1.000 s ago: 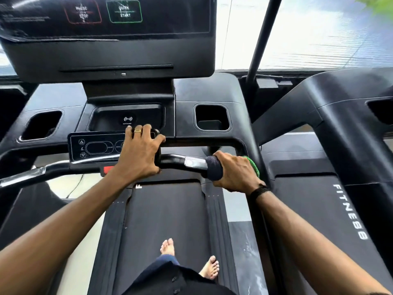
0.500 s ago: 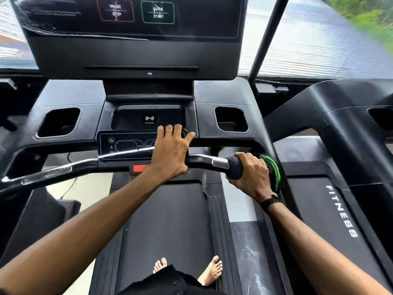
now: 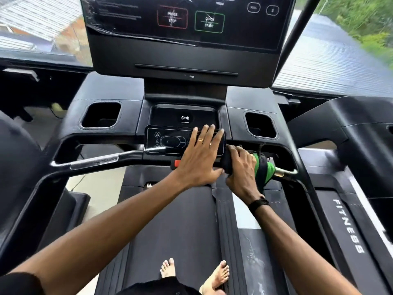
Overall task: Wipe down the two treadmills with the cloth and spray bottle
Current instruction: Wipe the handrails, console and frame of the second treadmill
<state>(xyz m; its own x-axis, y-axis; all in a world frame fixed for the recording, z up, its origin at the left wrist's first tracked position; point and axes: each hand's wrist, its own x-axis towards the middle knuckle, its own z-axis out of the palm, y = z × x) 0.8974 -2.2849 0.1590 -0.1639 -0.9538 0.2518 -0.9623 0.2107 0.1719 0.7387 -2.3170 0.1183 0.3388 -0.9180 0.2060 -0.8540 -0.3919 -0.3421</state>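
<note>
I stand barefoot on the belt of a black treadmill, facing its console screen. My left hand lies with straight fingers over the small control panel above the handlebar. My right hand grips the right part of the handlebar through a green and dark cloth, which bunches out on the hand's right side. A second treadmill marked FITNESS stands at the right. No spray bottle is in view.
Two cup-holder recesses flank a wireless charging tray. A red safety clip sits under the panel. A dark window post rises behind the console, with glass behind it. A pale floor strip separates the treadmills.
My left hand has let go of the handlebar and spread flat over the control panel. My right hand with the cloth has slid left along the bar toward it. The view has shifted left.
</note>
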